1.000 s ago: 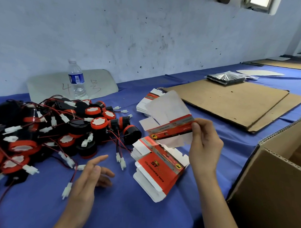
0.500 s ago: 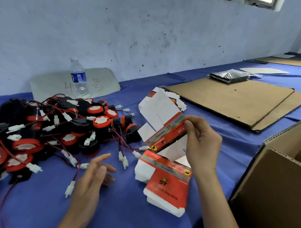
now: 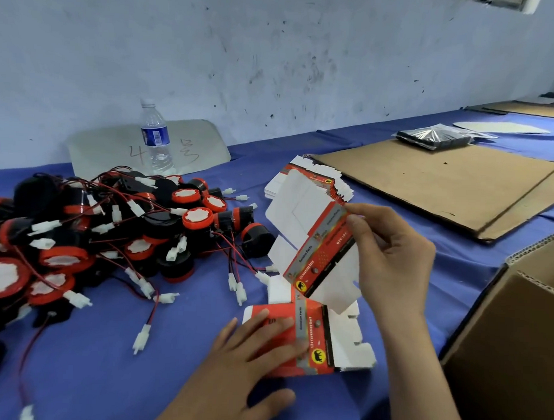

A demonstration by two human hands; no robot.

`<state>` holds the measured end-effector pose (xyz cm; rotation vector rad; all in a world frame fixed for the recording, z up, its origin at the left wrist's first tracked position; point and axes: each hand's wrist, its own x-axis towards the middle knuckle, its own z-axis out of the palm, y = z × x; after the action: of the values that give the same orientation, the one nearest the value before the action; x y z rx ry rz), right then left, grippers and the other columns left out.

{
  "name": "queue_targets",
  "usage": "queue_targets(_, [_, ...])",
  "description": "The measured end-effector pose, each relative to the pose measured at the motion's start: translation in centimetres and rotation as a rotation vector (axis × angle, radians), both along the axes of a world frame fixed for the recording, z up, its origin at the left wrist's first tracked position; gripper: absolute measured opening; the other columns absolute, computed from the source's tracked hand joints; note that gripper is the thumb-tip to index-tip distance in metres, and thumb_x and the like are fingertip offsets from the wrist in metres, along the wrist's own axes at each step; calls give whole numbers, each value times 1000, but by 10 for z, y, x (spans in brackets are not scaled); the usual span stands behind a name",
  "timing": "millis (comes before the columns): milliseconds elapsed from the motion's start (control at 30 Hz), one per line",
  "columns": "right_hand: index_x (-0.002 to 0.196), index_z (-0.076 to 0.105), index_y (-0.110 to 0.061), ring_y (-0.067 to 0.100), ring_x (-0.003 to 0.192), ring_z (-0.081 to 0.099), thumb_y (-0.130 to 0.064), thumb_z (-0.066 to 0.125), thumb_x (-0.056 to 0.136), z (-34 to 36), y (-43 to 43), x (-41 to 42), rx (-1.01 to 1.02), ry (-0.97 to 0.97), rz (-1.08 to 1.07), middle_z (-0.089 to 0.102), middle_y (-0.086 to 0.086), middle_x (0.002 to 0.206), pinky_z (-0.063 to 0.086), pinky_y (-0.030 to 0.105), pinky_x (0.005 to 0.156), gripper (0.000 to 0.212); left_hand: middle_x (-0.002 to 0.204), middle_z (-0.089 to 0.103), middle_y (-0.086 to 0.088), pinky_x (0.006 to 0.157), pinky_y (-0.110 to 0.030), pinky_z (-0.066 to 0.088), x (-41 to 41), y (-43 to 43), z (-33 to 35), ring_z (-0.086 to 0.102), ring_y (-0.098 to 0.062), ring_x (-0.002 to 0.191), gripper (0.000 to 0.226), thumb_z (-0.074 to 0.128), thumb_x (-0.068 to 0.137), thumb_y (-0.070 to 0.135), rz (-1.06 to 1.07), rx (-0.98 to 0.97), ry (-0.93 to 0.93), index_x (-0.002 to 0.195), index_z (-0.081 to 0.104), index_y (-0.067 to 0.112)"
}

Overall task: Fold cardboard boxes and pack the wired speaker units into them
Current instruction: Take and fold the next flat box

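Hands over a blue desk [image 3: 91, 370]. R hand [image 3: 390, 261] pinches a flat box blank [image 3: 312, 242] by its upper right edge, thumb & fingers closed on it, held tilted in the air w/ white inside facing the wall & a red/grey printed strip along the near side. L hand [image 3: 248, 359] lies flat, fingers spread, pressing on the red top of a stack of blanks [image 3: 324, 337] on the desk just below the held one; not gripping anything. 2nd stack of blanks [image 3: 305, 179] sits farther back, partly hidden behind the held blank. Speakers [image 3: 118, 229], black bodies w/ red rims, red/black wires & white plugs, piled in a tangle on the left of the desk, touching each other, some plugs trailing toward the near stack. Bottle [image 3: 155, 139] stands upright behind the pile, in front of a pale panel [image 3: 202, 141] leaning on the wall. Brown cardboard sheets [image 3: 443, 181] lie flat at right rear, w/ a dark bag [image 3: 432, 140] on the far edge. Open carton [image 3: 509, 343] at the right edge, near the R forearm.
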<state>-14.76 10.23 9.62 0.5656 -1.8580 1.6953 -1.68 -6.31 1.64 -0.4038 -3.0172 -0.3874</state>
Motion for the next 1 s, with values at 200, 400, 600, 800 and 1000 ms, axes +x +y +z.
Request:
queue_targets(200, [85,69,-25,-2,69,64,-5,62,91,2,8,-5,-265,-98,3,70,-16,71,48,10,62,22,143,44,20,90,-46,50,2,5,9,46,-17,131,54,31,87,67,17,-103,-21,136,32,47])
queue_targets(400, [81,68,-23,0,52,56,-8,62,92,-15,11,-32,-517,-348,-91,63,-14,54,46,18,56,19,151,15,34,115,-51,14,-1,3,-2,8,-7,147,54,31,84,74,0,0,46,136,18,65])
queue_targets(600, [79,68,-25,2,52,59,-12,64,91,-20,9,-53,-538,-483,-99,64,-14,55,48,24,55,18,145,-8,46,116,-35,-12,-1,1,-8,-21,8,140,52,26,79,81,13,92,-24,126,6,79])
queue_targets(800, [85,67,-15,7,44,61,-10,63,91,-19,-3,-68,-458,-728,79,65,1,61,49,22,42,9,141,-17,49,113,-29,-17,-1,2,-5,-28,11,135,53,14,74,87,15,86,-84,124,-5,80])
queue_targets(1000, [79,70,-18,20,61,59,-6,56,92,-27,5,-70,420,-694,156,67,7,76,46,25,48,23,151,11,36,115,-48,11,-1,5,-2,5,-4,147,54,27,85,74,9,0,-24,137,12,67])
